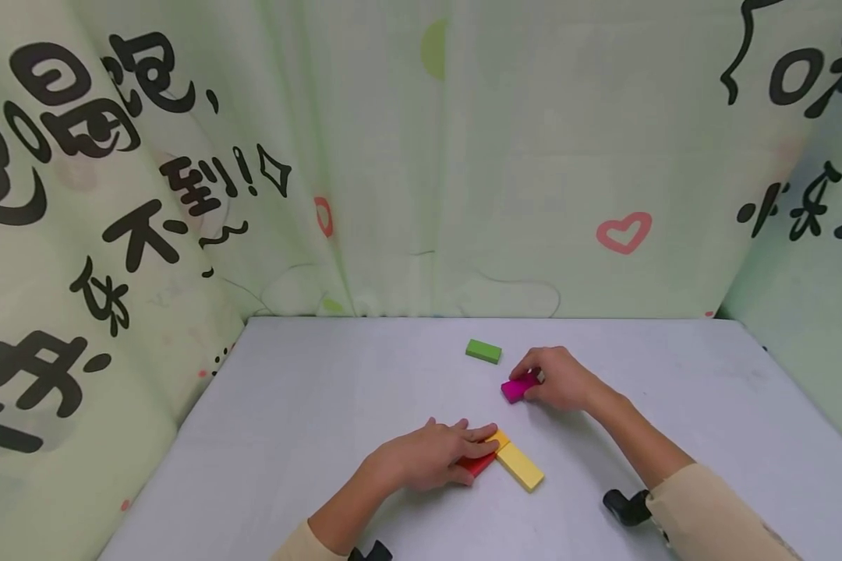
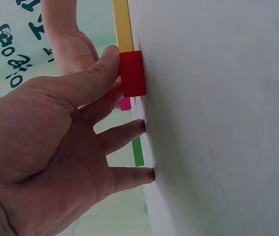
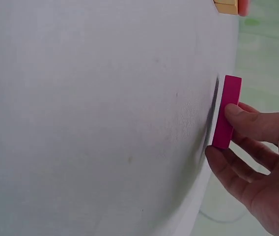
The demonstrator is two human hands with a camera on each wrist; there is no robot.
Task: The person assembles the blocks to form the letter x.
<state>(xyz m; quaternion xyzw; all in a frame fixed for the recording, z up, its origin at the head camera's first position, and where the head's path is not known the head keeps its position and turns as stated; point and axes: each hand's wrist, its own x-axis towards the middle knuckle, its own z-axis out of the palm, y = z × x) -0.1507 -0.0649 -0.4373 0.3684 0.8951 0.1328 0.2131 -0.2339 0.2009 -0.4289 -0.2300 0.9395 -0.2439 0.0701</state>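
Note:
My left hand (image 1: 428, 458) holds a red block (image 1: 479, 464) on the white table, thumb at its near side and index finger across its far side. In the left wrist view, the red block (image 2: 133, 73) shows its end face beside the thumb, while the other fingers spread down to the tabletop. A yellow block (image 1: 521, 467) lies slantwise against the red one, with an orange-yellow block (image 1: 500, 439) at its far end, partly under the left fingertips. Farther right, my right hand (image 1: 564, 379) pinches a magenta block (image 3: 227, 123) between thumb and fingers, close over the table.
A green block (image 1: 484, 351) lies near the back of the white table (image 1: 309, 389), just beyond the magenta one. Pale green curtains (image 1: 533, 156) with printed writing hang behind the table and at both sides.

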